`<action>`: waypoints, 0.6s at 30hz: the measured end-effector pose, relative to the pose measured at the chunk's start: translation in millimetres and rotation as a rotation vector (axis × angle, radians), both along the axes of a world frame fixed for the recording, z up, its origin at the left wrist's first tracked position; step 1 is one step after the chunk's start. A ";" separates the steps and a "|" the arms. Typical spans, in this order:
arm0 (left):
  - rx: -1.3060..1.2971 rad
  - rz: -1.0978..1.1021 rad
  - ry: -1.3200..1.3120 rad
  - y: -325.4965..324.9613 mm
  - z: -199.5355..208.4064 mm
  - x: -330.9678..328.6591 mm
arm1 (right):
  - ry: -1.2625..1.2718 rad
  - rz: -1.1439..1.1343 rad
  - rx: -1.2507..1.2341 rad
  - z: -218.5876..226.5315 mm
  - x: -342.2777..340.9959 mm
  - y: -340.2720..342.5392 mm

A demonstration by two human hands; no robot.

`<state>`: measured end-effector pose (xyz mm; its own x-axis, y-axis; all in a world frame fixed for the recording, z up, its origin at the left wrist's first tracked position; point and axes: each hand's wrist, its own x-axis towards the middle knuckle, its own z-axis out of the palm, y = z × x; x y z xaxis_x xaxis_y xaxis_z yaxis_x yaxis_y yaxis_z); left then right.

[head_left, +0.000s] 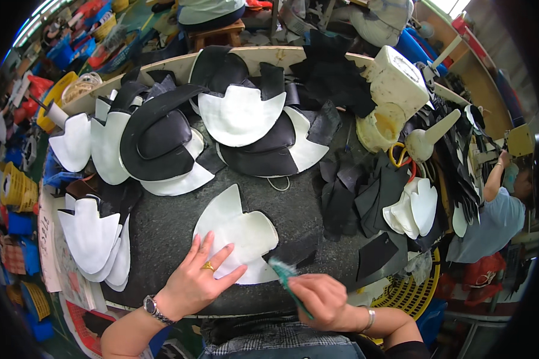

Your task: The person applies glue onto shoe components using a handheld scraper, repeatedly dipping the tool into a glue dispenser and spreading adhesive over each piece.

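Note:
A white curved cut piece [236, 230] with pointed corners, like part of a shoe upper, lies flat on the dark work surface in front of me. My left hand [197, 278] rests on its lower left side with the fingers spread, holding nothing. A watch is on that wrist and a ring on one finger. Closed around a green brush [293, 293], my right hand [322, 299] is at the piece's lower right edge. The brush's pale bristles touch or nearly touch that edge, beside a thin black strip [296, 251].
Stacked white and black pieces [242, 116] line the far side, with more white ones [93, 239] at left. On the right stand a crusted cream pot [380, 125], scissors [398, 155] and black cut pieces [341, 197]. A co-worker [491, 221] sits at far right.

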<state>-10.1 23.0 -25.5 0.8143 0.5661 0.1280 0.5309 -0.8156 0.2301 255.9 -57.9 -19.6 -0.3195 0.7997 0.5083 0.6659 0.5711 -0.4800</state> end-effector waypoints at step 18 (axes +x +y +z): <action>0.006 0.059 -0.023 3.2 5.7 -10.4 | -0.041 -0.366 0.016 41.6 82.0 51.8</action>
<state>-20.5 26.1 -19.9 0.7767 0.6120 0.1493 0.5725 -0.7846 0.2380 337.9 -6.1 22.1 -0.0337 0.8571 0.5140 0.8462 0.2982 -0.4417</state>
